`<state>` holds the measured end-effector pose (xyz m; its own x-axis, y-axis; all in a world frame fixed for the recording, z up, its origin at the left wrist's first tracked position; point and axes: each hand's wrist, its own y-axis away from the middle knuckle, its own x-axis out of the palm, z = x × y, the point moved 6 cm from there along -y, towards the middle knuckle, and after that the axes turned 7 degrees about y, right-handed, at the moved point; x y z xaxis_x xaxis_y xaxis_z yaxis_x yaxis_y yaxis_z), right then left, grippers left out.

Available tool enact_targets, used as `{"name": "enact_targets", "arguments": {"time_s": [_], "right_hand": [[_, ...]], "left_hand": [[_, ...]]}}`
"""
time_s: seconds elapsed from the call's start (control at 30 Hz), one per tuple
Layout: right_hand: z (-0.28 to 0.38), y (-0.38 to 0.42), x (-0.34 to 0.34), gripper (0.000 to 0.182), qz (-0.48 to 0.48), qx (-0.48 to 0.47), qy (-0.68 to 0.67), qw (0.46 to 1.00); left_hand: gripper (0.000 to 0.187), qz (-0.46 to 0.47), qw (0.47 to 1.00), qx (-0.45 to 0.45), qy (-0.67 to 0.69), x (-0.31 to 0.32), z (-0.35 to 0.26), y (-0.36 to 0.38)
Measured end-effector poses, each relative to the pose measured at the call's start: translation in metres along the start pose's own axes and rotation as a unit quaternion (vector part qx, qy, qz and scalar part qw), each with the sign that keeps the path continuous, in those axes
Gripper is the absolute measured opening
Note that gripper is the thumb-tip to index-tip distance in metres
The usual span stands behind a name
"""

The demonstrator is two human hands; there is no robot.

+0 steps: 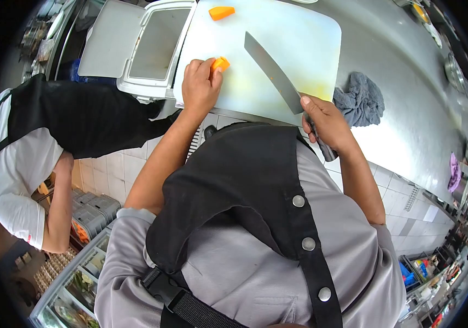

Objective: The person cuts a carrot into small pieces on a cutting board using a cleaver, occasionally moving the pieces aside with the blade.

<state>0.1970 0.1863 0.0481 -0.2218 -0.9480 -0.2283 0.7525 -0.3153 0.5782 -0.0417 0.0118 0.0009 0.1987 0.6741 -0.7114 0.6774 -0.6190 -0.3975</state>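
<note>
The left hand (200, 87) pinched an orange piece (221, 63) at the cutting board's (288, 49) left middle, near its left edge. The right hand (327, 123), its grip closed round the knife (272, 71), sat at the board's lower edge. Another orange piece (222, 12) lay at top centre. A grey cloth (361, 101) lay right of the board on the steel surface (409, 109).

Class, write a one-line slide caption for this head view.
Left hand steadies a carrot piece on the board; right hand holds a knife.
</note>
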Motion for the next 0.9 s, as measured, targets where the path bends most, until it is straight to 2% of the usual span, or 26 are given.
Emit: {"name": "enact_targets", "arguments": {"time_s": [0.1, 0.17, 0.2, 0.3, 0.4, 0.47, 0.53, 0.8, 0.9], "right_hand": [[0.002, 0.003, 0.006, 0.048, 0.001, 0.000, 0.058, 0.998], [0.025, 0.012, 0.013, 0.044, -0.059, -0.161, 0.211, 0.962], [0.026, 0.014, 0.018, 0.044, -0.059, -0.161, 0.212, 0.962], [0.039, 0.020, 0.035, 0.040, -0.086, -0.227, 0.341, 0.908], [0.043, 0.020, 0.039, 0.039, -0.085, -0.230, 0.368, 0.897], [0.042, 0.019, 0.040, 0.038, -0.080, -0.226, 0.380, 0.894], [0.040, 0.018, 0.043, 0.043, -0.098, -0.268, 0.393, 0.874], [0.042, 0.018, 0.047, 0.043, -0.113, -0.267, 0.412, 0.864], [0.044, 0.018, 0.048, 0.043, -0.115, -0.262, 0.416, 0.863]], "left_hand": [[0.029, 0.001, 0.999, 0.036, -0.003, -0.001, -0.007, 0.003], [0.028, -0.005, 0.999, 0.038, -0.004, -0.001, -0.007, 0.002], [0.027, -0.012, 0.999, 0.040, -0.006, -0.001, -0.007, 0.002], [0.027, 0.011, 0.998, 0.068, 0.003, -0.004, -0.008, 0.004], [0.028, 0.001, 0.997, 0.048, 0.054, -0.006, -0.009, 0.003], [0.027, 0.006, 0.998, 0.044, 0.037, -0.004, -0.006, 0.004], [0.027, 0.011, 0.999, 0.039, 0.021, -0.001, -0.003, 0.004], [0.025, -0.005, 0.994, 0.017, 0.109, -0.001, 0.001, 0.005], [0.024, -0.005, 0.997, 0.031, 0.070, -0.003, -0.003, 0.005]]}}
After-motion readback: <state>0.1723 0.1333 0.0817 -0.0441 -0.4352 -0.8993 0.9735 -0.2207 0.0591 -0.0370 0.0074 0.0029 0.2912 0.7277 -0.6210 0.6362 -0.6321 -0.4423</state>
